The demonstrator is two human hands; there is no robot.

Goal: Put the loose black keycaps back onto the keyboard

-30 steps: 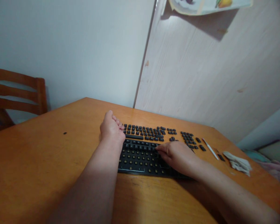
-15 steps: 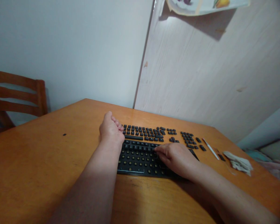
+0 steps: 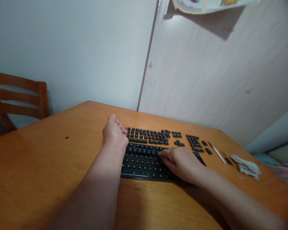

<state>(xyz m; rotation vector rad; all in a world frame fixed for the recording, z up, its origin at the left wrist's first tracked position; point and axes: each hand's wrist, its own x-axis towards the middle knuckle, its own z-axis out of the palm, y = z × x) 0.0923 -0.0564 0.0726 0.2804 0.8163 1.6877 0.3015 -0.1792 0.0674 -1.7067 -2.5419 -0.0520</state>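
Observation:
A black keyboard [image 3: 141, 175] lies on the wooden table, its lower rows bare of keycaps and showing pale key stems. Keycaps [image 3: 139, 150] sit along its upper rows. My right hand [image 3: 182, 161] rests over the keyboard's right part, thumb and fingers pressed together on a keycap at the end of the fitted row; the fingertips mostly cover it. At the keyboard's left end my left hand [image 3: 114, 132] is closed with curled fingers, beside the loose keycaps [image 3: 151, 138] set out in rows behind the keyboard. Whatever is inside the left hand is hidden.
More loose keycaps [image 3: 193, 140] lie to the right in a number-pad layout. Beyond them are a white pen-like stick [image 3: 217, 152], a small dark piece [image 3: 228, 161] and a crumpled cloth [image 3: 246, 166]. A small black bit [image 3: 67, 137] lies left; a wooden chair [image 3: 19, 95] stands behind.
Both hands keep nearly the same place and grip. The view has shifted very slightly; no object has visibly moved on the table.

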